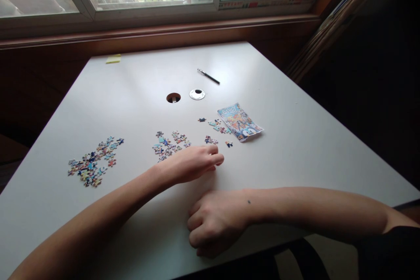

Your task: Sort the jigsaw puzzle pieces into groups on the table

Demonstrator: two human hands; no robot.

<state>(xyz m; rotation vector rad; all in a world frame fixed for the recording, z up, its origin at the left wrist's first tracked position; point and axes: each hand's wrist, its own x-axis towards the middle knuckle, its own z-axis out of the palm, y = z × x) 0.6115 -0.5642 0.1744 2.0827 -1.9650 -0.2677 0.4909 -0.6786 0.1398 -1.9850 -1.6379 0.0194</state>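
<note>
My left hand (200, 162) hovers over the middle of the white table with its fingers curled together; whatever they may pinch is hidden. Just beyond it lie a small cluster of puzzle pieces (211, 140) and a single puzzle piece (229, 144). Partly behind that wrist is a middle pile of puzzle pieces (167, 143). My right hand (215, 223) rests near the front edge, its fingers folded under and their tips out of sight. A picture sheet (240, 121) with a colourful cartoon print lies farther back, with several puzzle pieces (219, 126) along its left side.
A larger puzzle pile (93, 162) spreads on the left. Toward the back are a round cable hole (173, 98), its silver cover (197, 94) and a black pen (209, 76). A yellow sticky note (113, 58) sits at the far edge, below the window.
</note>
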